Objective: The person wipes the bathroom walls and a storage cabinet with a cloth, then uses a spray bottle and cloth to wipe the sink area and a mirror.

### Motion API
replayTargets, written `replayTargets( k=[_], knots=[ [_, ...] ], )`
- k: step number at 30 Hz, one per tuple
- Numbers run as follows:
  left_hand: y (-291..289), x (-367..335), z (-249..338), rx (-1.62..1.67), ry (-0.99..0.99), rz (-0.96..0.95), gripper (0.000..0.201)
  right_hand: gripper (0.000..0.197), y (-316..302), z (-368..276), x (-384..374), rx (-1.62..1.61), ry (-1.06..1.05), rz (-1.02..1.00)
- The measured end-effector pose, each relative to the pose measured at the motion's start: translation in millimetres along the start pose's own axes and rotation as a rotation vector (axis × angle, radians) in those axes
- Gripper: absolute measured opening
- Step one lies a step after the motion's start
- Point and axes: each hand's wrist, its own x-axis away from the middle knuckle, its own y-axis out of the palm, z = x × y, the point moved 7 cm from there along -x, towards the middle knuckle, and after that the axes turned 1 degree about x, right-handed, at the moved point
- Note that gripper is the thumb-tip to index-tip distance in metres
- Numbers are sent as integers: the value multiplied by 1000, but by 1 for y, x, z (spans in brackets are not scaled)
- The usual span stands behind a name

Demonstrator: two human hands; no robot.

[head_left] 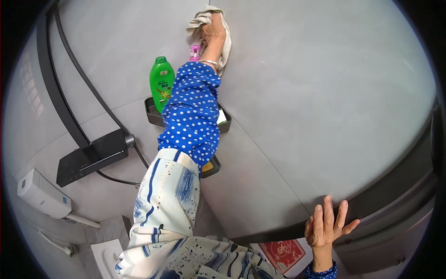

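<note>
At twelve o'clock, my left hand (pixel 213 31) grips a beige rag (pixel 200 19), best pressed flat; my right hand (pixel 323 229) spreads empty at four.

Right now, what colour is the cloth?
The cloth is cream, best seen in the head view.

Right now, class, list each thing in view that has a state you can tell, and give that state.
Left hand: closed, gripping the cloth.
Cloth: bunched, draping past the wrist.
Right hand: open, empty, fingers apart.
Green bottle: capped, standing on the upper shelf.
Pink pump top: partly hidden by the arm; pressed or raised, cannot tell.
</note>
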Motion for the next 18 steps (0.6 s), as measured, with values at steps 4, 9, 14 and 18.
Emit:
replayTargets(
  k=[4,9,14,18],
  knots=[
    [-13,17,-13,94,35,-61,74,21,-2,-5,-3,-10,-6,2],
    [-10,146,1,64,410,-313,42,20,-10,5,-2,-23,20,39],
    [-57,342,54,141,1021,-551,37,22,-13,6,4,-137,28,77],
    [-40,382,117,215,1303,-622,52,28,-5,7,20,-139,16,178]
  ],
)
